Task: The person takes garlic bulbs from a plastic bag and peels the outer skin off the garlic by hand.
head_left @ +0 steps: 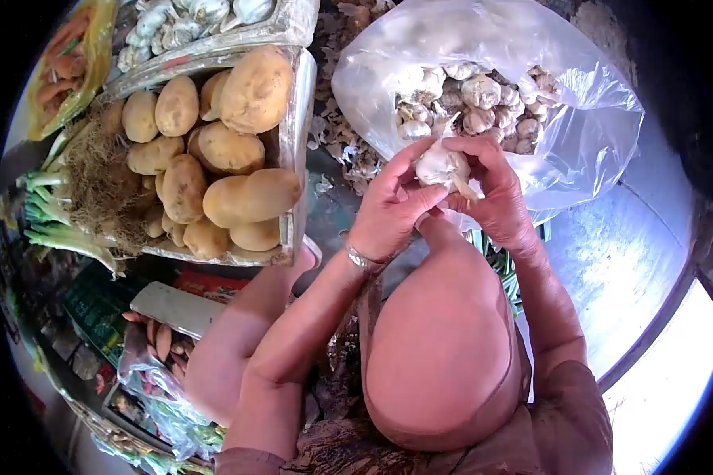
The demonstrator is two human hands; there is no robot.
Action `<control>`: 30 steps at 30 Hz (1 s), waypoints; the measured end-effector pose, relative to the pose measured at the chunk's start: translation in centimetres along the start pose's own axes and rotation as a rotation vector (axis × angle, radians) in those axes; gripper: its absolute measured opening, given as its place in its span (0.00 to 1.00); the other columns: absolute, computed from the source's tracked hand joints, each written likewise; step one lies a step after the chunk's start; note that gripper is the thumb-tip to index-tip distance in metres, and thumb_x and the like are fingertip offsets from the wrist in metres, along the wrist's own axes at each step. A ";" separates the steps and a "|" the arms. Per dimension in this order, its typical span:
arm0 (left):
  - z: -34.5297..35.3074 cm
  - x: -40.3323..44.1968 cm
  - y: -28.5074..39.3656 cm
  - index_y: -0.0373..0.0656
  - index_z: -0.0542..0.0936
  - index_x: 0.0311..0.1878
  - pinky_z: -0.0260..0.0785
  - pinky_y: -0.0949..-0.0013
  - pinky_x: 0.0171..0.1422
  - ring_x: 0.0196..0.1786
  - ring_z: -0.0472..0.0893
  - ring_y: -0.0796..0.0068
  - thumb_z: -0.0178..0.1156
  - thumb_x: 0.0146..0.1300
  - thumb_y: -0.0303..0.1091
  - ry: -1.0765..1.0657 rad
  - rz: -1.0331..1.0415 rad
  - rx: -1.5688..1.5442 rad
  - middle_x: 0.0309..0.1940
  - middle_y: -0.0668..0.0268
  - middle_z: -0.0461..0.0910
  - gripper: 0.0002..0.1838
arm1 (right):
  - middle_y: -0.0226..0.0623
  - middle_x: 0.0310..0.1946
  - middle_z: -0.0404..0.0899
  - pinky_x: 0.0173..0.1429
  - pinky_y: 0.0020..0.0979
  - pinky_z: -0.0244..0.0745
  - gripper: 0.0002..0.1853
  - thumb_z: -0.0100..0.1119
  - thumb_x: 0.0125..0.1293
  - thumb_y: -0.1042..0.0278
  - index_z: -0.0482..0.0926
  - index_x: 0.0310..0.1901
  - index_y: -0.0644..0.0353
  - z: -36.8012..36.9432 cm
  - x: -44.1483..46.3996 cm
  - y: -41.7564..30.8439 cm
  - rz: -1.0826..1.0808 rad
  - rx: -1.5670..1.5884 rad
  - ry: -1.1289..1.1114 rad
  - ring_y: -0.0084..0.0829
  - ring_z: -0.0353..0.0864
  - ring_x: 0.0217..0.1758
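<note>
A whole garlic bulb (442, 168) sits between the left hand (392, 202) and the right hand (495, 194), held just above the person's raised knee (440, 340). The left grip pinches the bulb with the thumb across its lower side and the fingers behind; the right grip closes on its other side, fingertips curled over the top — both hands touch it at once. A thin pale stem points up from the bulb, and a papery strip hangs near the right fingers. A bracelet (363, 257) circles the left wrist.

Just beyond the hands lies a clear plastic bag (602, 162), its mouth open on a heap of garlic bulbs (481, 93). Dry skins (352, 154) litter the ground to the left of it. Further left, a box (297, 158) is filled with potatoes (184, 186), with green-stemmed, rooty vegetables (63, 214) lying at its far left edge. Above that box, another container (293, 24) holds more white garlic (174, 24) — near an orange-yellow bag (95, 59) in the corner
</note>
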State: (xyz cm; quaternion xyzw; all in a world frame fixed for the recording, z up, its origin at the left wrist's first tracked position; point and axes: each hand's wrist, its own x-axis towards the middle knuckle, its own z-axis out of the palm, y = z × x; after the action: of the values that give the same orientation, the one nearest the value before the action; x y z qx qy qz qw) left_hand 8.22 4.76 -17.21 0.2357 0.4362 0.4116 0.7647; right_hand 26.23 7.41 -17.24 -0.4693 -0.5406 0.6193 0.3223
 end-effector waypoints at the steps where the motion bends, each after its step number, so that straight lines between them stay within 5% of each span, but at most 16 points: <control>1: -0.1 -0.2 0.2 0.40 0.62 0.72 0.75 0.69 0.51 0.51 0.79 0.73 0.60 0.66 0.26 -0.012 -0.005 -0.044 0.55 0.62 0.76 0.32 | 0.34 0.55 0.71 0.61 0.31 0.72 0.32 0.73 0.51 0.78 0.74 0.60 0.56 0.0 0.0 0.0 0.002 -0.004 0.000 0.26 0.74 0.56; 3: -0.4 -0.3 0.5 0.39 0.62 0.72 0.75 0.69 0.50 0.50 0.79 0.74 0.59 0.66 0.26 -0.021 -0.017 -0.094 0.55 0.63 0.76 0.32 | 0.33 0.54 0.73 0.60 0.29 0.72 0.27 0.69 0.57 0.79 0.74 0.60 0.60 -0.1 0.2 0.1 0.097 0.383 -0.030 0.26 0.75 0.53; 12: -1.6 -0.3 1.1 0.37 0.64 0.70 0.77 0.65 0.44 0.45 0.81 0.69 0.56 0.70 0.35 -0.098 -0.158 -0.208 0.50 0.61 0.80 0.28 | 0.30 0.43 0.80 0.42 0.22 0.76 0.11 0.62 0.66 0.74 0.79 0.49 0.62 -0.1 0.2 0.2 0.228 0.533 0.070 0.20 0.77 0.43; 20: -1.6 -0.4 0.4 0.38 0.74 0.58 0.74 0.71 0.50 0.45 0.81 0.75 0.57 0.70 0.37 0.003 -0.176 -0.288 0.46 0.63 0.80 0.18 | 0.27 0.35 0.79 0.42 0.23 0.76 0.06 0.63 0.66 0.75 0.79 0.43 0.61 -0.4 0.3 -0.2 0.352 0.557 -0.166 0.20 0.78 0.37; 23: -1.8 -0.5 1.1 0.39 0.78 0.46 0.74 0.74 0.45 0.39 0.81 0.78 0.62 0.66 0.33 0.044 -0.190 -0.213 0.38 0.66 0.82 0.10 | 0.32 0.36 0.80 0.45 0.26 0.76 0.08 0.59 0.67 0.73 0.79 0.47 0.62 -2.4 2.7 -1.4 0.086 -0.259 -0.060 0.24 0.80 0.40; 26: -1.3 -0.6 2.0 0.39 0.79 0.42 0.72 0.75 0.42 0.34 0.80 0.79 0.63 0.63 0.31 0.069 -0.214 -0.074 0.33 0.67 0.82 0.08 | 0.40 0.43 0.82 0.49 0.32 0.77 0.16 0.60 0.66 0.63 0.79 0.52 0.60 -5.0 6.0 -2.0 0.042 -0.454 0.009 0.29 0.82 0.43; 28: -1.0 -0.3 2.1 0.38 0.79 0.40 0.72 0.76 0.40 0.31 0.79 0.80 0.63 0.61 0.30 0.089 -0.217 0.001 0.30 0.68 0.81 0.07 | 0.40 0.43 0.83 0.50 0.33 0.77 0.18 0.60 0.65 0.60 0.79 0.53 0.60 -6.0 8.8 -2.4 -0.286 -0.825 0.203 0.30 0.82 0.43; 30: -0.9 -0.1 1.8 0.39 0.78 0.40 0.71 0.76 0.40 0.32 0.78 0.79 0.63 0.59 0.30 0.072 -0.225 -0.115 0.30 0.69 0.79 0.08 | 0.40 0.42 0.83 0.50 0.33 0.77 0.17 0.60 0.65 0.60 0.79 0.52 0.60 -6.5 12.5 -3.3 -0.388 -0.787 0.296 0.31 0.83 0.43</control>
State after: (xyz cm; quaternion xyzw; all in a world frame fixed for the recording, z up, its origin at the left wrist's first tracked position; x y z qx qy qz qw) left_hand 6.68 5.71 -16.30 0.1260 0.4629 0.3558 0.8020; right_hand 27.56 21.83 -16.80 -0.5295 -0.7607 0.2215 0.3033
